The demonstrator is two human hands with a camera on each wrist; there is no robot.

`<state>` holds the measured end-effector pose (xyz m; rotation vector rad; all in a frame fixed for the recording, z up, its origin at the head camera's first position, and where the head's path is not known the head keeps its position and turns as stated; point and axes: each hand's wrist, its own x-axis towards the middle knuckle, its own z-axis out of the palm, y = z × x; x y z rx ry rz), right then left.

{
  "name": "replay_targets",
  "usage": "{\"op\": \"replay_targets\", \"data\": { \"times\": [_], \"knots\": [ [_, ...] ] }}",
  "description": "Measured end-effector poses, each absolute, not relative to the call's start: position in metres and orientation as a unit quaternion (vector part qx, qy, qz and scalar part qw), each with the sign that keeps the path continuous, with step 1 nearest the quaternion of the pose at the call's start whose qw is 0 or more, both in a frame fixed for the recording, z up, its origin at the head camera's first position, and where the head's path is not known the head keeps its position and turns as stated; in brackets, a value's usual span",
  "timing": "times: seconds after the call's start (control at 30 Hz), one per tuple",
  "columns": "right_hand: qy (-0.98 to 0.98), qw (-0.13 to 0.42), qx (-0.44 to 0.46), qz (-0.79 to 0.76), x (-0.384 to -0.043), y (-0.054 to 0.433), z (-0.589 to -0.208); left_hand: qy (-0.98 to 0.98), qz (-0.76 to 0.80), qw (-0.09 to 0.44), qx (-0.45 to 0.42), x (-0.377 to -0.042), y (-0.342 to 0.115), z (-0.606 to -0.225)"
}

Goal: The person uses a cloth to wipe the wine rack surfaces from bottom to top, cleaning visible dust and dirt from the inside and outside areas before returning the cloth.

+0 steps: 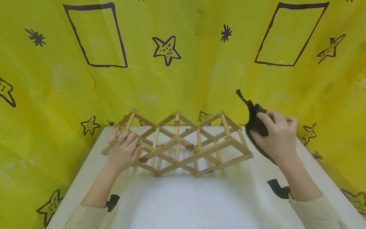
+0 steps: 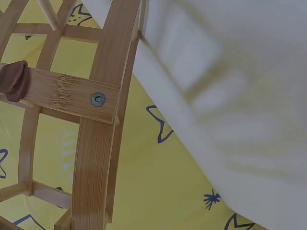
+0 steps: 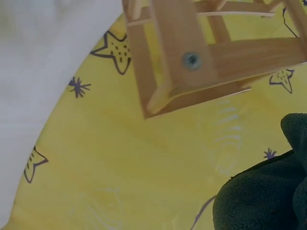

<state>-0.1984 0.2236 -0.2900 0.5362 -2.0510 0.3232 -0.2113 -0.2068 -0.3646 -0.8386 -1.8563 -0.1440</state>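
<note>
A folding wooden lattice rack (image 1: 177, 138), like a wine rack, stands across the table. My left hand (image 1: 123, 151) grips its left end, fingers over the upper slats. In the left wrist view, the rack's slats (image 2: 93, 158) and a bolted joint are close up, with the hand out of frame. My right hand (image 1: 277, 133) holds a dark fuzzy cloth (image 1: 255, 122) just beyond the rack's right end, thumb and fingers pinching it; a thin strip sticks up from its top. The right wrist view has the dark green cloth (image 3: 259, 196) at lower right, apart from the rack's corner (image 3: 172, 72).
The white table (image 1: 183, 200) lies under the rack. Behind and around it hangs a yellow sheet (image 1: 188, 82) with drawn stars and frames. Small brown patches (image 1: 190, 146) sit on some slats. Dark curved pieces (image 1: 278, 188) show beside both wrists.
</note>
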Motion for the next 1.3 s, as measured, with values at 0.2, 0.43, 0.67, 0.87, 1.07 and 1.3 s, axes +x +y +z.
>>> {"op": "replay_targets", "data": {
  "times": [0.2,0.43,0.67,0.87,1.07,1.3],
  "knots": [
    [-0.833,0.481,0.231,0.146,-0.188,0.219,-0.288,-0.776,-0.044,0.529,-0.341,-0.219,-0.199,-0.365],
    [-0.814,0.501,0.242,0.166,-0.181,0.205,-0.293,-0.787,-0.038,0.522,-0.325,-0.229,-0.188,-0.367],
    [-0.806,0.488,0.268,0.2,-0.184,0.189,-0.306,-0.805,-0.033,0.501,-0.316,-0.239,-0.174,-0.367],
    [-0.817,0.469,0.279,0.186,-0.19,0.17,-0.32,-0.824,-0.034,0.476,-0.307,-0.245,-0.164,-0.367],
    [-0.814,0.468,0.279,0.201,-0.197,0.146,-0.336,-0.829,-0.031,0.472,-0.299,-0.247,-0.159,-0.365],
    [-0.834,0.439,0.259,0.213,-0.205,0.122,-0.359,-0.833,-0.035,0.464,-0.3,-0.248,-0.158,-0.365]
  ]
}}
